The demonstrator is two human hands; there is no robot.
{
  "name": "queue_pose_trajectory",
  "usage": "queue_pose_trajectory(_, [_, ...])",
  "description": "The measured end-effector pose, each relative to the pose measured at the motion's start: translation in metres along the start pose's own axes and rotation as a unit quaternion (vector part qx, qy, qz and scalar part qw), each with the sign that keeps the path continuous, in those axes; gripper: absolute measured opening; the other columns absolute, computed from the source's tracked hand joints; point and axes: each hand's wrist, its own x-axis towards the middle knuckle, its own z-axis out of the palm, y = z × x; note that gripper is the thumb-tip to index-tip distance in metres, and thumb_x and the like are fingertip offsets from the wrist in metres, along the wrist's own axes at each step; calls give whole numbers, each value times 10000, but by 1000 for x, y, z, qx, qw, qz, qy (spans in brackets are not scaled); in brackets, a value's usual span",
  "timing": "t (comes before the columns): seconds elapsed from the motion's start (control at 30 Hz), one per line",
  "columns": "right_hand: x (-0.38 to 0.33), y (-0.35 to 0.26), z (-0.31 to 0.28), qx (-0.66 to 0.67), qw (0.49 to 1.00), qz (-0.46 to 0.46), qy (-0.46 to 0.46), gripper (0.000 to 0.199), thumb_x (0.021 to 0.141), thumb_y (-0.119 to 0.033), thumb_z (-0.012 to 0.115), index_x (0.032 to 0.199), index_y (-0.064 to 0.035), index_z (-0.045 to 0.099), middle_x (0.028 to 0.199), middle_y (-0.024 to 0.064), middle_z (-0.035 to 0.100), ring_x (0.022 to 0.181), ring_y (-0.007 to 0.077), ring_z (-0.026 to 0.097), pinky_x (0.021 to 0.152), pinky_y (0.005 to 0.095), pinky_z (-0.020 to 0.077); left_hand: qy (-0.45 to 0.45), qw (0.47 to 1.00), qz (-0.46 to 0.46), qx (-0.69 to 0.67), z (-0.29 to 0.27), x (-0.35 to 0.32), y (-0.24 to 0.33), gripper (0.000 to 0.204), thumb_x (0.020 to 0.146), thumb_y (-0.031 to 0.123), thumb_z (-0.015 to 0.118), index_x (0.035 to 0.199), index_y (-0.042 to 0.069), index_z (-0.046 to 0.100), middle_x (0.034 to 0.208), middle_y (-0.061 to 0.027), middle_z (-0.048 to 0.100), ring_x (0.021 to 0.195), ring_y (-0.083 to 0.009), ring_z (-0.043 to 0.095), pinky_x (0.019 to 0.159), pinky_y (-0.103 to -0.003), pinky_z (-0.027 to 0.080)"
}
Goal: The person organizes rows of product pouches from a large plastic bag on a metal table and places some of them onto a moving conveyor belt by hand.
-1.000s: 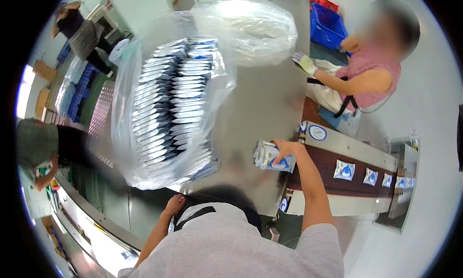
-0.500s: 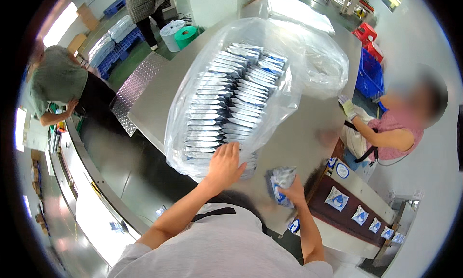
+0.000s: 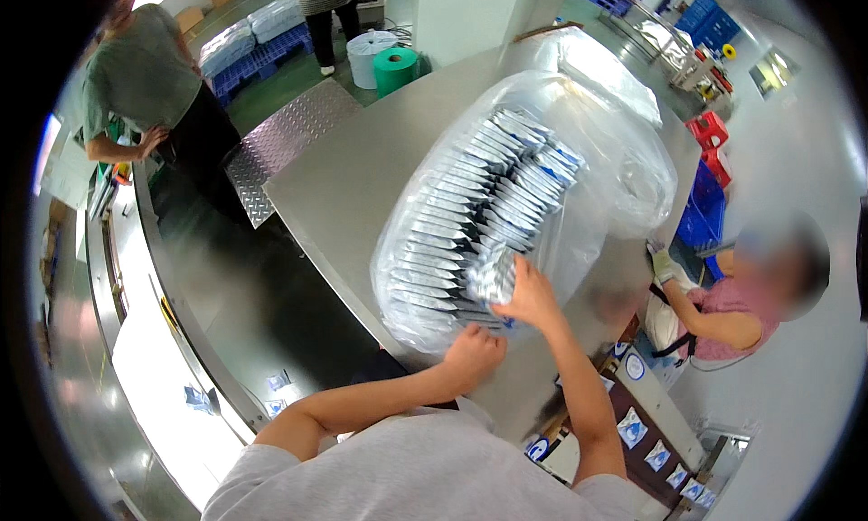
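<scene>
Right hand [image 3: 532, 295] grips a blurred stack of silver sachets [image 3: 491, 273], left of my fingers, at the right-hand row's [image 3: 523, 203] near end in the clear plastic bag [image 3: 579, 243]. Stack axis unclear; row points away, leaning right. Left hand [image 3: 475, 354] farther off, curled; can't tell if it's pinching.

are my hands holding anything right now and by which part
Your right hand grips a blurred bunch of silver packets by its right side. Whether your left hand, near the plastic bag, holds anything cannot be told.
</scene>
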Motion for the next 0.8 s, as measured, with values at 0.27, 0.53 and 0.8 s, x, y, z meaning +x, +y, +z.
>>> queue_pose_trajectory(0.27, [-6,-22,46,-233,957,-173,-28,765,562,-275,721,1197,12,405,1104,178,495,994,353,511,841,484,393,60,997,39,2,-22,1,0,81,681,110,583,743,60,567,687,-29,597,777,-193,588,813,-301,445])
queue_pose_trajectory(0.53, [-24,-13,75,-197,963,-173,-60,636,692,-275,632,1212,9,400,1136,195,484,983,374,530,789,510,424,8,999,46,-2,-19,-4,5,114,679,98,581,782,48,585,767,-39,625,809,-192,588,768,-281,466])
queue_pose_trajectory(0.8, [-32,-27,76,-108,972,-86,-191,721,798,-334,547,1376,-5,269,1387,220,325,1267,429,347,997,622,276,50,992,69,-95,-19,-19,-7,136,724,121,590,837,59,633,795,-45,650,825,-199,615,644,-337,506])
